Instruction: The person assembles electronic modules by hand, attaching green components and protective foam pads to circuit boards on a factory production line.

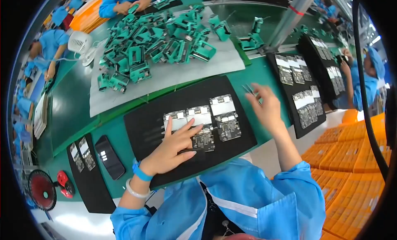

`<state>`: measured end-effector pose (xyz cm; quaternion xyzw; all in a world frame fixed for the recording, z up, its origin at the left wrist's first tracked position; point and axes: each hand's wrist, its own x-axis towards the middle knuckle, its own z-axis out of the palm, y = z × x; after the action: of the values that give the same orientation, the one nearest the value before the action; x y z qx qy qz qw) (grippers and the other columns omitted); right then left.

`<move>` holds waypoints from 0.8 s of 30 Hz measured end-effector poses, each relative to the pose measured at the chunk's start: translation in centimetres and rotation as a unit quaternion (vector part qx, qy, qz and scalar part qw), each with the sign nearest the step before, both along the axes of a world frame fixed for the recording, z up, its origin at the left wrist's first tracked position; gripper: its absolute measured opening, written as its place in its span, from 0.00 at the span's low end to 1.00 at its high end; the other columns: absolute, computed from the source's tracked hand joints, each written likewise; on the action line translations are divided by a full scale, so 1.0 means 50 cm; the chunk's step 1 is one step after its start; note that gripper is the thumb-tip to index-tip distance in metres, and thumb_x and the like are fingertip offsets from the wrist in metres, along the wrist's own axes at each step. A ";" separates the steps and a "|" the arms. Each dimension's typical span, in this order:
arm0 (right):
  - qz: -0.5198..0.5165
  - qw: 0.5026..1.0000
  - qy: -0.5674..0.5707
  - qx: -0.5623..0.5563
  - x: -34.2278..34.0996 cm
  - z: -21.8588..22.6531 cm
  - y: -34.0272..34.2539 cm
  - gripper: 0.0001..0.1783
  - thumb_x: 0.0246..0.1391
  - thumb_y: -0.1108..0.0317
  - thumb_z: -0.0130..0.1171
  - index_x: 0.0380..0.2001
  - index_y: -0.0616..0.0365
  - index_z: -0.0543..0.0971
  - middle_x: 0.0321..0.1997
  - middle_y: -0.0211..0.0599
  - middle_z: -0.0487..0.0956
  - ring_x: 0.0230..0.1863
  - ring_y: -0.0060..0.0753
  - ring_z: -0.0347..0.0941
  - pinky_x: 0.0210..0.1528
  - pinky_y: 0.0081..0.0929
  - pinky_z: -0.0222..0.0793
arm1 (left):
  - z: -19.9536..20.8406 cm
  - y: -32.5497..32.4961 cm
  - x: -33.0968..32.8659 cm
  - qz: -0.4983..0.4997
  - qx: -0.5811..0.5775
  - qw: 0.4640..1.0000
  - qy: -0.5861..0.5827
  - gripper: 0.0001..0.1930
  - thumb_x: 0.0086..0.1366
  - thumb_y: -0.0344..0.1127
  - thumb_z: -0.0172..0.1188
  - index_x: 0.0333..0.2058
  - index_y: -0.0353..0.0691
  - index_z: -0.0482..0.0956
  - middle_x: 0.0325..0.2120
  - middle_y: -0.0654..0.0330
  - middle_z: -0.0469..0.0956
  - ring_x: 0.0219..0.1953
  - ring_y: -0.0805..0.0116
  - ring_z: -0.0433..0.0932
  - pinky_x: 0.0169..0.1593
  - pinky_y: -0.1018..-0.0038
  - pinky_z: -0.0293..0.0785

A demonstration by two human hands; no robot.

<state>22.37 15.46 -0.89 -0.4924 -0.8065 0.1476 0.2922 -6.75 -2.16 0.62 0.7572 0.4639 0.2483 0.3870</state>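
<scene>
Three circuit boards stand in a row across the black mat (144,116): the left board (175,118) and middle board (202,138) side by side around its centre, the right board (225,118) near the mat's right edge, a touch closer to the far right corner. And here's the left hand (169,149), in over the mat's near edge, fingers spread across the left and middle boards; whether they press down, I cannot tell. Out past the mat's right edge, the right hand (266,107) has thumb and fingers pinched on slim metal tweezers (249,90), tips pointing away over the green table (264,74).

Further right, a second mat (286,91) carries more boards, one group toward its far edge, another toward its near edge. Left side now: a dark phone (109,155), then a narrow mat (97,190) with two boards at its far end. Beyond, green fixtures (157,41) pile up on a white sheet (99,103), heaped toward its far edge.
</scene>
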 end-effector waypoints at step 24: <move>0.116 0.992 -0.049 -0.024 -0.057 0.000 -0.100 0.19 0.57 0.74 0.57 0.52 0.61 0.78 0.28 0.47 0.77 0.27 0.53 0.76 0.29 0.44 0.72 | 0.035 -0.012 0.117 0.175 0.057 0.980 0.080 0.11 0.68 0.36 0.53 0.29 0.38 0.66 0.69 0.44 0.58 0.74 0.41 0.44 0.72 0.46 0.27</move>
<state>19.51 10.48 -0.87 -0.4093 -0.8677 0.1756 0.2209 -0.88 -2.74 2.38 0.7025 0.6041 0.2768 0.2549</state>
